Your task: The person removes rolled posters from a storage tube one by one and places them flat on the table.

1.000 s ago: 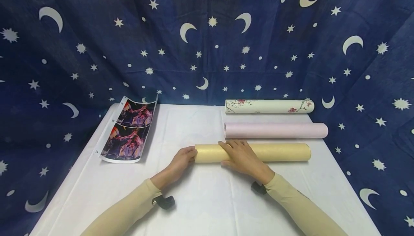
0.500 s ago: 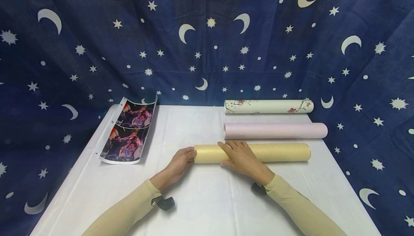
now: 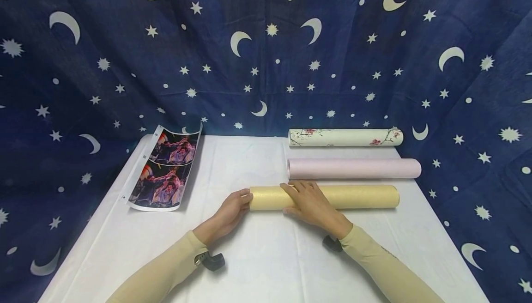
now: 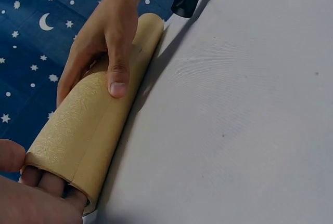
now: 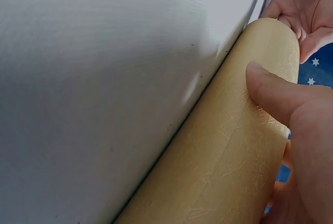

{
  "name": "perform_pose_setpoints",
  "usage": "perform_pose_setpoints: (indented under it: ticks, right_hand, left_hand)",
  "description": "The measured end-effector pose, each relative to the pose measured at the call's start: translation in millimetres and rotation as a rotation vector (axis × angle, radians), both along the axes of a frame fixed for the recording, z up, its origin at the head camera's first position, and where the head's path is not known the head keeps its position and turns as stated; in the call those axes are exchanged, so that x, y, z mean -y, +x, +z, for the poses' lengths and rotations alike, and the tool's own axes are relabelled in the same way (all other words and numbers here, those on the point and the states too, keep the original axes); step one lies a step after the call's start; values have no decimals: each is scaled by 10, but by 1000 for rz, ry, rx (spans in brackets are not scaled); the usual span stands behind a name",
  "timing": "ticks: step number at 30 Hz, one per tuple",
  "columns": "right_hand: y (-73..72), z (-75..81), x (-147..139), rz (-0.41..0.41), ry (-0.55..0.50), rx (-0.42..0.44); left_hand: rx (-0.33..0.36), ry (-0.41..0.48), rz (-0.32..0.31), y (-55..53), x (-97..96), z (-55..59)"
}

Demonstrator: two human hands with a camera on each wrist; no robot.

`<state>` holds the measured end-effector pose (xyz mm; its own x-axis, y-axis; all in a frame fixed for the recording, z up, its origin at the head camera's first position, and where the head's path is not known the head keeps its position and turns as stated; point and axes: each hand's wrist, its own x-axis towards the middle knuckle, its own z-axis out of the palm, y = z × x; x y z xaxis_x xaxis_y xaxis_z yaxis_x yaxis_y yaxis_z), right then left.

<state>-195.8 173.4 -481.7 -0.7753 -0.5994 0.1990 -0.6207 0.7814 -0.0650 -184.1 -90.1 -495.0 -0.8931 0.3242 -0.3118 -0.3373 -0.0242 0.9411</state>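
Note:
A yellow wallpaper roll (image 3: 357,196) with an embossed surface lies crosswise on the white table. At its left end, my left hand (image 3: 232,208) grips the rim. The left wrist view shows several fingers of that left hand (image 4: 41,203) tucked inside the hollow end, the thumb outside at the edge. My right hand (image 3: 311,203) holds the roll from above, left of its middle. In the right wrist view its thumb (image 5: 270,91) presses the near side of the wallpaper roll (image 5: 218,156), while the other fingers reach round the far side, partly hidden.
Behind the yellow roll lie a pale pink roll (image 3: 353,168) and, farther back, a white roll with red blossoms (image 3: 345,137). A curling sheet with two printed pictures (image 3: 164,183) lies at the table's left. A dark blue curtain (image 3: 266,53) with moons and stars hangs behind.

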Motion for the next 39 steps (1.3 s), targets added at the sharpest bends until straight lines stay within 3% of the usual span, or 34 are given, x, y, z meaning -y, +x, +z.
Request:
perform_pose_setpoints:
  ticks: [17,22,28,39]
  right_hand:
    - [24,-26,-16,22,3,-32]
    - [27,-25,-53,-5,2,-11]
    - [29,-2,-150,-61,10,10]
    - [65,72,-288,-62,-7,-39]
  left_hand:
    - [-9,-93,119,15,57,-59]
    - [-6,-96,148,22,106,-58]
    - [-11,-121,174,30,142,-40]
    - [-59,-85,199,36,181,54]
